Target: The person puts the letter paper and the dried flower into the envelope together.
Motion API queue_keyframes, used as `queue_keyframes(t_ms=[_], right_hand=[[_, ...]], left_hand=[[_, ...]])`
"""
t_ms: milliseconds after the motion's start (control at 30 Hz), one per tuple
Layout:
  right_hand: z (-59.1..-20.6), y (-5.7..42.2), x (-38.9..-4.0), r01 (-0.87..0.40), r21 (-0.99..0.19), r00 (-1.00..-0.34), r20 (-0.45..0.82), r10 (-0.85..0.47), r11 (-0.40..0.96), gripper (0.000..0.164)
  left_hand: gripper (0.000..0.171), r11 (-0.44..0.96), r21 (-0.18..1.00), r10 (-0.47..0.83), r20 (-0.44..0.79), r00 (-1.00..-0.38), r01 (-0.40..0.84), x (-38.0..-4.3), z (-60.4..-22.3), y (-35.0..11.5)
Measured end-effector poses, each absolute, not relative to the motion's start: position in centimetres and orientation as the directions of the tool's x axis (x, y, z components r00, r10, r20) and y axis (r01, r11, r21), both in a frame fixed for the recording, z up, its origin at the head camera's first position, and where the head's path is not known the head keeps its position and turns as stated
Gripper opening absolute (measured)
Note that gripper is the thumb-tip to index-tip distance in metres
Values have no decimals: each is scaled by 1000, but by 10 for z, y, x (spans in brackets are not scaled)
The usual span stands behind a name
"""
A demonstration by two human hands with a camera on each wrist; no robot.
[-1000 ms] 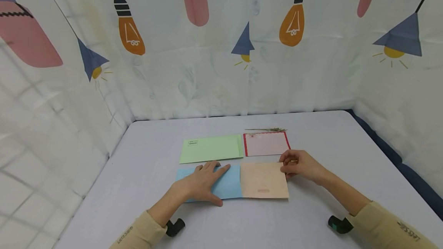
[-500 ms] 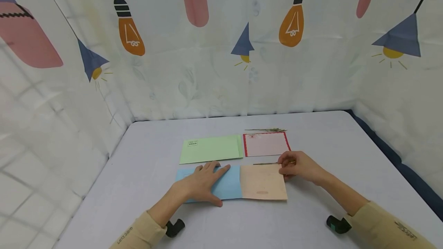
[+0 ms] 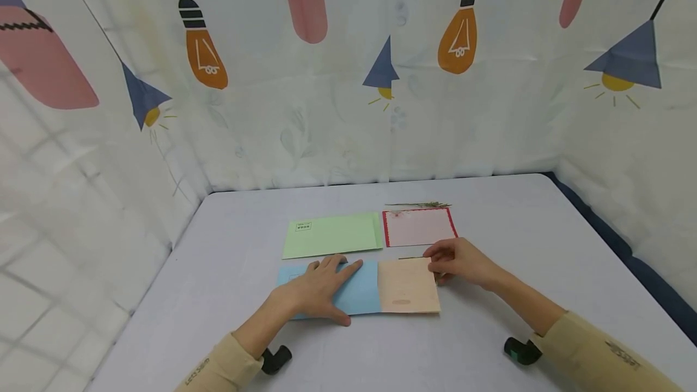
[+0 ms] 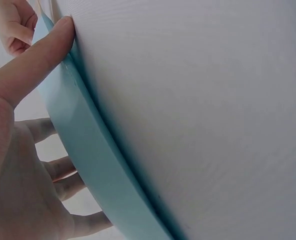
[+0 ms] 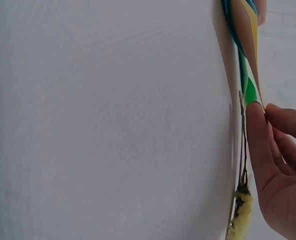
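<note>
A blue envelope [image 3: 363, 295] lies flat near the middle of the table, with a peach card [image 3: 405, 286] showing from its right end. Across the envelope my left hand [image 3: 318, 289] rests with spread, straight fingers; its thumb lies at the near edge, as the left wrist view also shows. At the card's right edge, my right hand [image 3: 457, 261] pinches the card between thumb and fingers. In the right wrist view, a dried flower sprig [image 5: 244, 205] with a yellow head lies beside that hand. How deep the card sits in the envelope is hidden.
Behind the blue envelope lies a green envelope [image 3: 332, 238]. A pink card with a red border [image 3: 416, 228] sits to its right, and a dried sprig [image 3: 425, 204] lies along that card's far edge. White printed curtains enclose the table [image 3: 234, 228].
My right hand has moved left with the peach card, and less of the card shows beyond the blue envelope. A thin stem has come into view at its far edge. My left hand stays put.
</note>
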State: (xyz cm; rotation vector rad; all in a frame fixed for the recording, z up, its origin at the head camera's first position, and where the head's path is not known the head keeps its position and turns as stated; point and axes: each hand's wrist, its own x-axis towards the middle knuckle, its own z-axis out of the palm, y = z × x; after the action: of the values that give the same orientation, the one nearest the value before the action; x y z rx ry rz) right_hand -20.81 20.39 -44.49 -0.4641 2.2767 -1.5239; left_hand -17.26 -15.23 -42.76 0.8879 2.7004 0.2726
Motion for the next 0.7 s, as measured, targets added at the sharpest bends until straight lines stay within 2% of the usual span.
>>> queue_keyframes(t_ms=[400, 700], right_hand=[[-450, 191, -208, 58, -959, -898, -171, -406, 277, 34], [-452, 186, -207, 95, -970, -904, -178, -389, 223, 35]], left_hand=[[109, 807, 283, 581, -227, -781, 518, -172, -427, -152], [108, 800, 279, 591, -213, -778, 531, -172, -427, -152]])
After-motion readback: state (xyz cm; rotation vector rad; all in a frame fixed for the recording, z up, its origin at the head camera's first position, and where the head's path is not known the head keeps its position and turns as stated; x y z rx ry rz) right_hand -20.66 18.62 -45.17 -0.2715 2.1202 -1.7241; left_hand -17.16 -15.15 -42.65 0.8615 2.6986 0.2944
